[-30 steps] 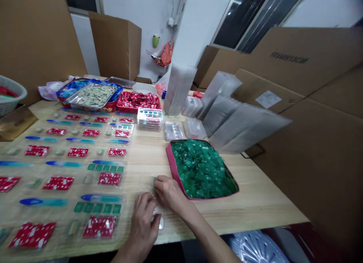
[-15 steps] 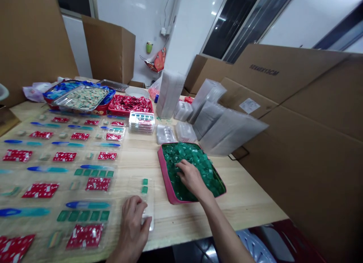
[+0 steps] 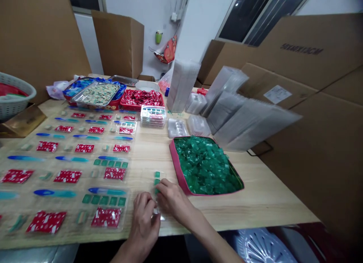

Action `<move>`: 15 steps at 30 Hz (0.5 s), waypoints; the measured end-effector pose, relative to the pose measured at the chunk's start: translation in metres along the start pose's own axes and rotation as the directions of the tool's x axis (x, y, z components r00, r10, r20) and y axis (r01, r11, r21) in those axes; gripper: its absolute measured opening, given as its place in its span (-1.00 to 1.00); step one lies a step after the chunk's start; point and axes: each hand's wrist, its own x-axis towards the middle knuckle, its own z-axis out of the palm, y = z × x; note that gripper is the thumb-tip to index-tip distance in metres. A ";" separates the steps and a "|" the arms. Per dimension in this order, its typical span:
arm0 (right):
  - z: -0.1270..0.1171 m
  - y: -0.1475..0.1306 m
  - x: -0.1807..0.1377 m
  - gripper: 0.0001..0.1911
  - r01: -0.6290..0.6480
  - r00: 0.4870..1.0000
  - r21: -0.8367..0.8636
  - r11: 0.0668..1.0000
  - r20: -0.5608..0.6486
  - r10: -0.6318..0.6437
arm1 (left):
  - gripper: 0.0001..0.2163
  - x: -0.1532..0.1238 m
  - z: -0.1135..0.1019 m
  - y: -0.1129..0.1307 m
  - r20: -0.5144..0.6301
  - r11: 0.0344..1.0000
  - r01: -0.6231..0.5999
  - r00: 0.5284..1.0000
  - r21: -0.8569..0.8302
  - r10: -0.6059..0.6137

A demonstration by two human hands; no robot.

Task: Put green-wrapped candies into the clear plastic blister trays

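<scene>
My left hand (image 3: 146,215) rests with curled fingers on the near end of a clear plastic blister tray (image 3: 159,195) at the table's front edge. My right hand (image 3: 171,198) is closed in a pinch over the same tray, just below two small green wrapped candies (image 3: 157,178) sitting in its slots; what the fingertips hold is hidden. To the right, a pink-rimmed tray (image 3: 176,168) is heaped with green candies (image 3: 208,166).
Filled blister trays with red packets (image 3: 106,217), green candies and blue sticks cover the table's left side. Behind them stand trays of red packets (image 3: 140,98), a stack of filled trays (image 3: 153,115) and leaning piles of clear empty trays (image 3: 244,119). Cardboard boxes ring the table. A basket (image 3: 15,95) stands far left.
My right hand left the heap of green candies and came back to the clear tray by my left hand. The view swung slightly.
</scene>
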 end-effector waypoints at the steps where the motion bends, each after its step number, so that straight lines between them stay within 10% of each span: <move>1: 0.003 -0.001 0.001 -0.84 -0.003 1.000 -0.022 1.000 0.006 0.003 | -0.82 0.000 0.001 -0.001 -0.003 1.000 0.000 1.000 -0.008 0.000; 15: 0.021 0.017 -0.001 -0.85 0.086 0.978 0.057 0.995 -0.196 -0.073 | -0.82 -0.004 0.004 -0.004 0.025 0.999 0.020 1.000 -0.036 -0.019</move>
